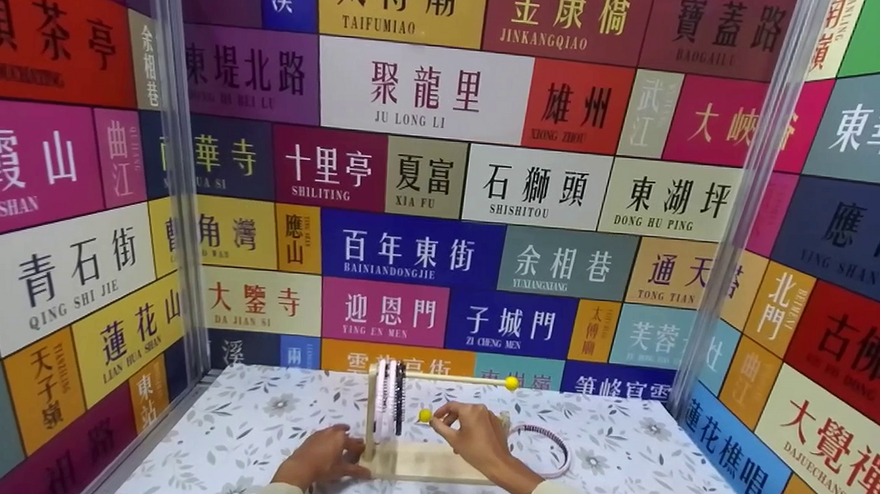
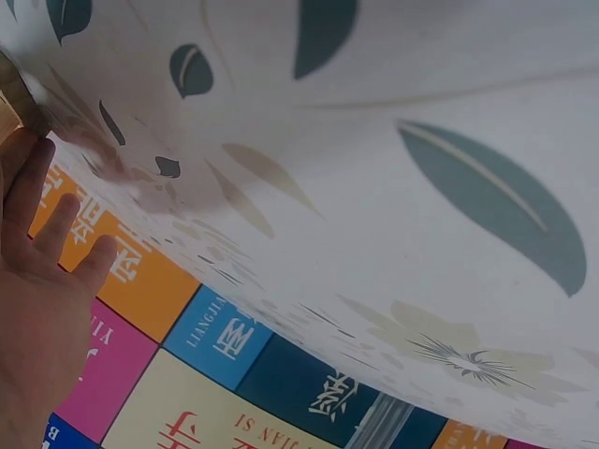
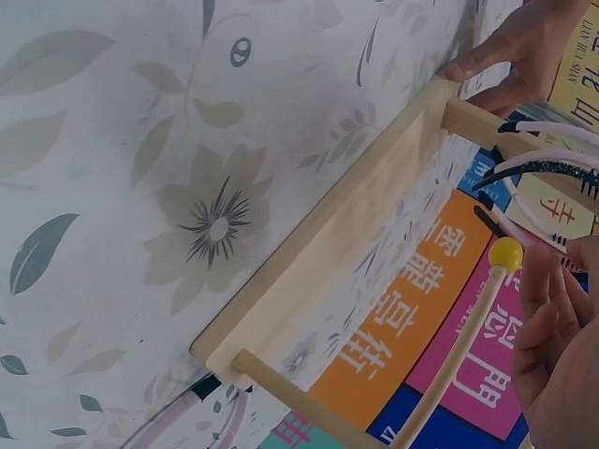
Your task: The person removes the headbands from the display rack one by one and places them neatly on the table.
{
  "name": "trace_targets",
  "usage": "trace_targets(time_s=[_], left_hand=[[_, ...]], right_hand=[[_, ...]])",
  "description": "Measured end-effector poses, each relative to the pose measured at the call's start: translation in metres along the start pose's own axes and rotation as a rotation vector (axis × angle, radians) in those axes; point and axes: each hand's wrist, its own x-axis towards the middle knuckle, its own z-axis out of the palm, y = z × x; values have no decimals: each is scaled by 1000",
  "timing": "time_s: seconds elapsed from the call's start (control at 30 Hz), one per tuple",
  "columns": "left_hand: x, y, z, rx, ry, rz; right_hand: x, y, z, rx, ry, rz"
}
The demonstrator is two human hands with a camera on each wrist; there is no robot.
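Observation:
A pale wooden rack has a flat base, an upright at its left end and rods tipped with yellow balls. Several pink and black headbands hang on it near the left upright. My left hand holds the left end of the base, thumb and fingers at its edges. My right hand has curled fingers right beside the front yellow ball; I cannot tell whether it pinches anything. In the right wrist view the front rod runs uncovered up to that ball.
Another pink and black headband is at the rack's right end. The back rod ends in a yellow ball. A leaf-patterned white cloth covers the table. Walls of coloured name panels enclose it, with clear corner strips.

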Motion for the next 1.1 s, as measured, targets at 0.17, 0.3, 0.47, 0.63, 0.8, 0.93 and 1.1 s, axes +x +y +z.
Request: trace_targets(time_s=[0.17, 0.3, 0.47, 0.63, 0.8, 0.93, 1.1], left_hand=[[-2, 2, -1, 24, 16, 29], [-3, 3, -1, 71, 33, 95], [-2, 3, -2, 111, 43, 159], [0, 2, -1, 86, 0, 69], [2, 2, -1, 64, -24, 11], [4, 2, -1, 10, -41, -48], [3, 1, 0, -9, -28, -62]], right_hand=[[4, -7, 5, 25, -22, -16], [6, -11, 9, 22, -37, -45], [8, -16, 13, 38, -62, -63], [10, -21, 17, 32, -67, -67], [11, -24, 20, 36, -65, -71], [12, -27, 22, 38, -59, -84], [13, -30, 27, 20, -35, -96]])
